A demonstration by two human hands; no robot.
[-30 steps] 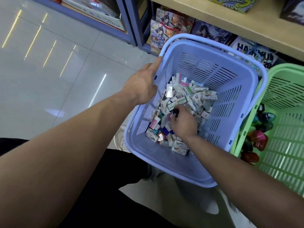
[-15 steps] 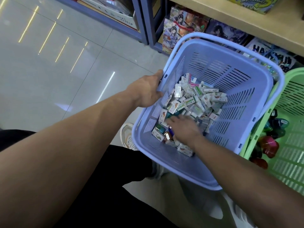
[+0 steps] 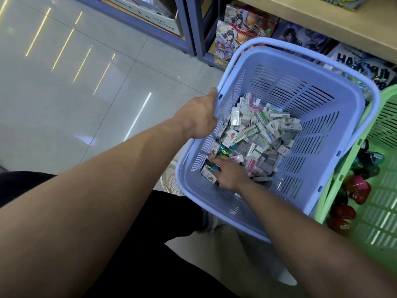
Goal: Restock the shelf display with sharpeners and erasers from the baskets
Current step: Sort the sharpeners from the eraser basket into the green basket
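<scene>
A lilac slotted basket (image 3: 305, 87) is tilted in front of me and holds a heap of several small boxed erasers (image 3: 255, 134). My left hand (image 3: 198, 117) grips the basket's left rim. My right hand (image 3: 231, 174) lies palm down inside, at the near-left end of the heap, with its fingers spread over a few erasers; what is under the palm is hidden. To the right stands a green basket (image 3: 384, 220) with dark, red and teal sharpeners (image 3: 356, 190) along its left wall.
A wooden shelf board (image 3: 335, 20) runs across the top right, with illustrated books and bags (image 3: 234, 35) stacked below it. Blue shelf posts (image 3: 189, 29) stand at the top centre. Glossy floor tiles (image 3: 64, 82) fill the left. My dark trousers and a shoe (image 3: 171, 181) are below the basket.
My right hand has slid from the middle of the heap toward its near-left corner and flattened out. The view has shifted, so the baskets sit further right.
</scene>
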